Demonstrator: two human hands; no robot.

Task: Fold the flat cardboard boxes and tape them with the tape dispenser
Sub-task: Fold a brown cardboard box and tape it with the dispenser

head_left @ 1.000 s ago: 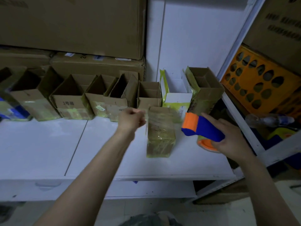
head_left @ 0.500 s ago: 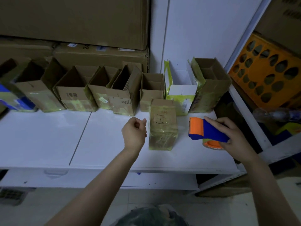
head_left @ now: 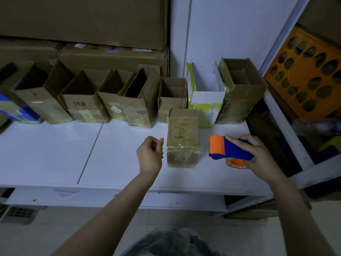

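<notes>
The left hand (head_left: 150, 156) hovers over the white bench (head_left: 55, 154) with its fingers loosely curled inward, gripping nothing; whether thumb and fingertips touch cannot be told, since the palm side faces away. It sits just beside the left face of a taped cardboard box (head_left: 183, 137), apart from it by a narrow gap. The right hand (head_left: 258, 156) is wrapped round the blue handle of the tape dispenser (head_left: 227, 149), whose orange head points toward the box without touching it. Most of the tape roll under the dispenser is hidden by the hand and handle; only an orange rim shows.

The box stands closed, glossy yellowish tape across its top and front, with handwriting on the lid that is too dim to read. Behind it, a row of open boxes (head_left: 110, 100) lines the back of the bench, including one white box (head_left: 206, 97); the leftmost ones run off the frame edge. Large cartons (head_left: 83, 19) stacked behind are cut off at the top. At right, an orange perforated crate (head_left: 304, 74) is partly cropped, and the shelf space below it is too dark to make out.
</notes>
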